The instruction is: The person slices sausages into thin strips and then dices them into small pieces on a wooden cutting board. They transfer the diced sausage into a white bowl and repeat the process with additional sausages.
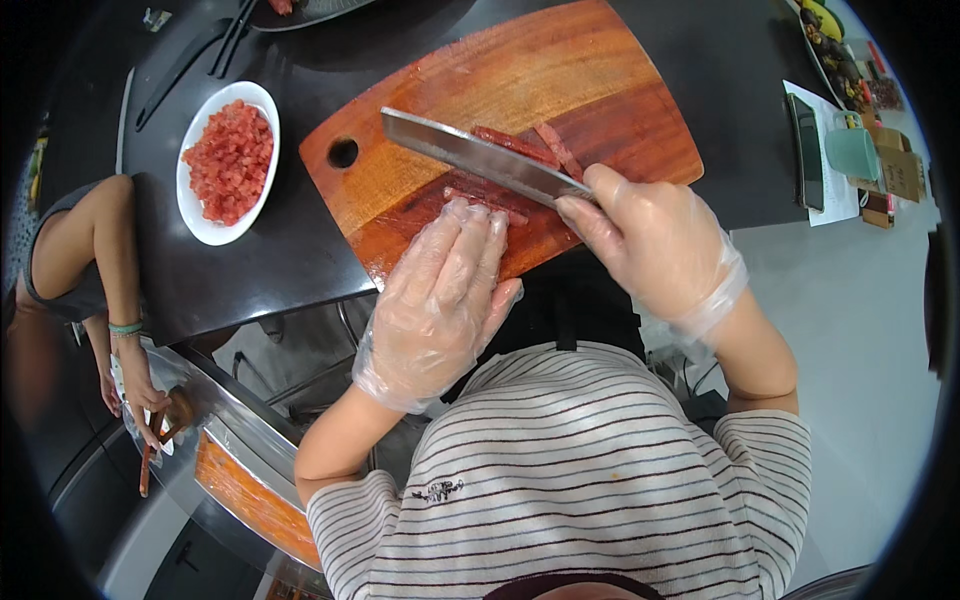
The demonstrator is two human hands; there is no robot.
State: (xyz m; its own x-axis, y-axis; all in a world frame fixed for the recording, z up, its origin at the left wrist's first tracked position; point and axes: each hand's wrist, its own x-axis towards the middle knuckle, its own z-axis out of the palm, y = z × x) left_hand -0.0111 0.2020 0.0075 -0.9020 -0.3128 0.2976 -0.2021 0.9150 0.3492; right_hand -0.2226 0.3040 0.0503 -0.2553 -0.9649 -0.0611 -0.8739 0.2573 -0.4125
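Observation:
My right hand, in a clear plastic glove, is closed around the handle of a wide-bladed kitchen knife. The blade slants across a wooden cutting board, its tip toward the upper left. On the near side of the blade, my gloved left hand presses its bunched fingertips on a strip of red meat, hiding part of it. Beyond the blade lie more red meat strips, partly covered by the knife. The hole at the board's left end is bare.
Left of the board stands a white oval bowl of diced red meat. A pan and chopsticks are at the back left. Another person's hand is at the lower left, near a tray of orange food. A green cup stands far right.

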